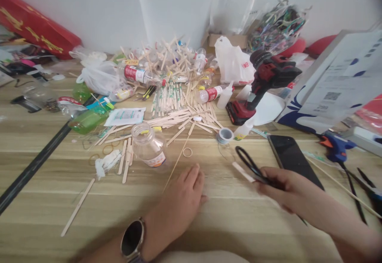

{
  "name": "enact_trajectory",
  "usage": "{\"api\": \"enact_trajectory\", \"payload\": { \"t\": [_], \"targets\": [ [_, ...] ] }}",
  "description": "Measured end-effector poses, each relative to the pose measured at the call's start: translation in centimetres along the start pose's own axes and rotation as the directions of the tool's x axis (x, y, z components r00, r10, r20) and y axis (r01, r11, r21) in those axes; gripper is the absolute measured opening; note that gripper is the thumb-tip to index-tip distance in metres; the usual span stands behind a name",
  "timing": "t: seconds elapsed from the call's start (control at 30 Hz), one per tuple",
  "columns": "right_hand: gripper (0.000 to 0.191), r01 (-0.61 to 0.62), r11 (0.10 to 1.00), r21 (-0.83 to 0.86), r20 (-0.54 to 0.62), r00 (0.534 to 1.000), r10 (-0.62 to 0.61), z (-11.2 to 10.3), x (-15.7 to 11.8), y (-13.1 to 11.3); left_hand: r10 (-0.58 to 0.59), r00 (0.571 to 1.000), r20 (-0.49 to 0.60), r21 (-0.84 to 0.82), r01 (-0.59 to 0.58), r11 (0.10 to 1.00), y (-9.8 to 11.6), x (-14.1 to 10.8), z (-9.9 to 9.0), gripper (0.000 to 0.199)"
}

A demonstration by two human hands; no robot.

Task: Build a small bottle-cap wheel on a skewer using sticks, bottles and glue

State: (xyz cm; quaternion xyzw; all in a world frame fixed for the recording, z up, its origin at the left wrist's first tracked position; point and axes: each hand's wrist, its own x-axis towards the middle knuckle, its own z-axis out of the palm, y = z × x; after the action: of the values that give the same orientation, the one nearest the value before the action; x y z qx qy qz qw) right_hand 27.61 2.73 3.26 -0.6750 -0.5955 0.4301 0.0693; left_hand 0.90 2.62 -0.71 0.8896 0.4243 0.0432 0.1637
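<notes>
My left hand, with a watch on its wrist, lies palm down on the wooden table, fingers stretched out and holding nothing. Close to its fingertips are a small pale ring and a thin wooden skewer. My right hand is closed around black-handled scissors, the handle loop pointing away from me; the blades are mostly hidden. A short pale strip shows beside the loop; whether the hand grips it too, I cannot tell. An open clear plastic jar stands beyond my left hand.
Craft sticks and plastic bottles are heaped at the back. On the right are a phone, a cordless drill, a glue gun and a paper bag. A wire spool sits mid-table; a green bottle lies left.
</notes>
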Motion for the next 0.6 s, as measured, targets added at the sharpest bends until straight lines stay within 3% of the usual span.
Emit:
{"api": "enact_trajectory", "payload": {
  "t": [0.1, 0.2, 0.3, 0.43, 0.5, 0.53, 0.6],
  "targets": [
    [0.035, 0.023, 0.982, 0.186, 0.158, 0.986, -0.053, 2.3, 0.3, -2.1, -0.104, 0.995, 0.006, -0.404, 0.098, 0.910, 0.7, -0.7, -0.8, 0.046],
    [0.028, 0.081, 0.962, 0.260, 0.218, 0.966, -0.141, 3.9, 1.2, -3.6, -0.287, 0.958, 0.029, -0.743, 0.212, 0.635, 0.6, -0.9, -0.8, 0.047],
    [0.024, 0.163, 0.938, 0.306, 0.255, 0.935, -0.245, 4.7, 1.9, -4.0, -0.359, 0.931, 0.065, -0.890, 0.216, 0.401, 0.3, -0.5, -0.5, 0.027],
    [0.021, 0.246, 0.906, 0.343, 0.196, 0.925, -0.326, 4.6, 2.5, -3.7, -0.379, 0.909, 0.173, -0.953, 0.251, 0.169, -0.2, 0.3, 0.1, 0.023],
    [0.028, 0.247, 0.889, 0.386, 0.136, 0.938, -0.319, 4.2, 2.8, -3.2, -0.383, 0.898, 0.217, -0.945, 0.292, 0.150, -0.3, 0.5, 0.4, 0.023],
    [0.034, 0.242, 0.878, 0.412, 0.106, 0.945, -0.310, 4.0, 2.9, -3.0, -0.389, 0.892, 0.230, -0.928, 0.321, 0.188, -0.3, 0.5, 0.5, 0.024],
    [0.045, 0.232, 0.859, 0.457, 0.062, 0.955, -0.290, 3.6, 3.1, -2.5, -0.417, 0.882, 0.217, -0.854, 0.379, 0.357, -0.4, 0.3, 0.6, 0.036]
  ]
}}
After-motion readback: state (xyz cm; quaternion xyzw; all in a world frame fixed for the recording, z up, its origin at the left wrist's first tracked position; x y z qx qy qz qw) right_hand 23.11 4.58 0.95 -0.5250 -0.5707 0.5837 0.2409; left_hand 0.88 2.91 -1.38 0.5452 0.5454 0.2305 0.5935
